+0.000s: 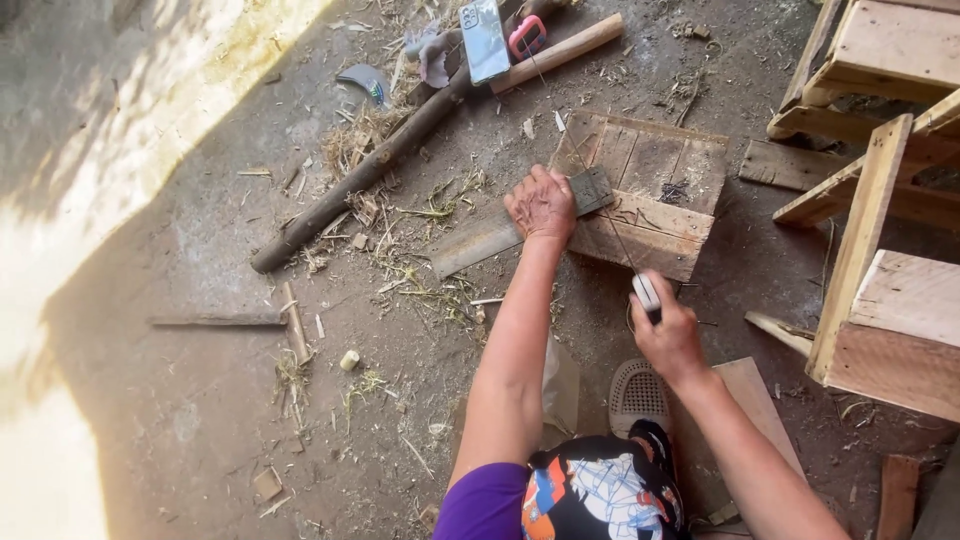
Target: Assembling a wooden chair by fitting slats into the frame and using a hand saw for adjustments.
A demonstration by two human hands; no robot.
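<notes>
Left hand point(541, 204) lies flat, fingers spread, pressing a weathered grey wooden plank point(480, 243) down onto a low slatted wooden pallet box point(655, 195) that sits on the dirt floor point(200, 400). The plank's right end rests on the box; its left end hangs off toward the ground.

Right hand point(668, 335) is closed around the pale handle of a thin-bladed handsaw point(646, 292), blade running up and away across the box toward the plank's end. Exact blade contact point is too thin to read.

Judgement on doing this cut well:
- Keep the left palm just beside the cut line, not on it; thumb clear of the blade.
- The overhang is unsupported, so weight on the box side stops chatter.
- Long, light strokes, wrist in line with the blade; a thin blade will likely bind if twisted.

Nearby: a long dark round wooden pole point(370, 165), a pale wooden handle point(560, 50), a phone point(484, 40) lying across them, and light wooden crate frames point(880, 200) on the right.
</notes>
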